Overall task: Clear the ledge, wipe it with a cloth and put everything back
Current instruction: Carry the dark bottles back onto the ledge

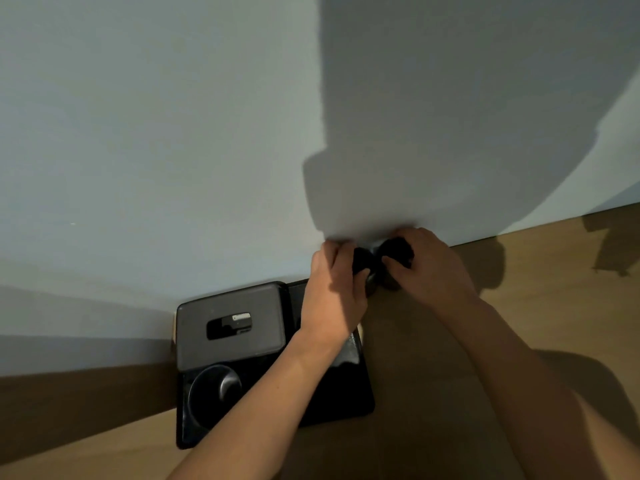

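A wooden ledge [467,323] runs along a pale wall. Against the wall stand two small black round objects, side by side and close together. My left hand [334,292] grips the left black object [363,263]. My right hand [429,265] curls its fingers round the right black object [398,249]. Both are mostly hidden by my fingers, so I cannot tell what they are. A black tray [343,396] lies on the ledge below my left forearm. It carries a grey tissue box [230,327] and a black round dish [214,389].
The wall [173,133] rises directly behind the ledge, with a large shadow across its right half. Bare wood stretches to the right of my hands, up to a dark shadow at the far right [609,244].
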A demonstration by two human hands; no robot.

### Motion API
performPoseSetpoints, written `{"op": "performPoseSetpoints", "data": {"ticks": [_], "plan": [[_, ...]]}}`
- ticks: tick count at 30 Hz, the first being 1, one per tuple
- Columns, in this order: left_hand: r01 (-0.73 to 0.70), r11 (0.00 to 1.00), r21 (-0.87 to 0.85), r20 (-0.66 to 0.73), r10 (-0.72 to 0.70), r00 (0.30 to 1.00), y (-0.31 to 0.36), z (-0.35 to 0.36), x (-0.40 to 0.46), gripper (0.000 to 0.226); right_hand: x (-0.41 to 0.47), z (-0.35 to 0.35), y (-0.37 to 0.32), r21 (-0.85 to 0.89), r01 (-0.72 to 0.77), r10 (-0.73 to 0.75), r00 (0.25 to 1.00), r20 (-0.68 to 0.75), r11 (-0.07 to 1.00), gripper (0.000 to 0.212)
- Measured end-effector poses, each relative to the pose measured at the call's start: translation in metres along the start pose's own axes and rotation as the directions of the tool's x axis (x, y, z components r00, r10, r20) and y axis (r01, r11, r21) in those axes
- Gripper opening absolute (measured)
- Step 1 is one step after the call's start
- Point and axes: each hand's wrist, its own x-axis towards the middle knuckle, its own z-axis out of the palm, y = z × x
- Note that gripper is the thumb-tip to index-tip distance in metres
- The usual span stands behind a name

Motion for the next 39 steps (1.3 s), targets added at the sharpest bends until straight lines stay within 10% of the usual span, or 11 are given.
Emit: {"op": "performPoseSetpoints", "data": {"ticks": [11,23,39], "plan": [[0.070,0.997,0.024,0.137,-0.072,0.988,0.021,-0.016,0.000,0.040,-0.027,-0.025,-0.005,0.023,-0.058,0.057,0.997,0.044,0.998,0.066],[-0.055,0.996,0.071,0.033,0.052,0.998,0.082,-0.054,-0.055,0.039,-0.140,-0.050,-0.014,0.045,0.078,-0.063,0.963,-0.262,0.996,0.053],[-0.332,0.938,-0.103,0.266,0.348,0.899,0.197,-0.002,-0.149,0.045,-0.356,-0.072,0.045,0.160,-0.373,0.395,0.724,-0.565,0.914,0.050]]}}
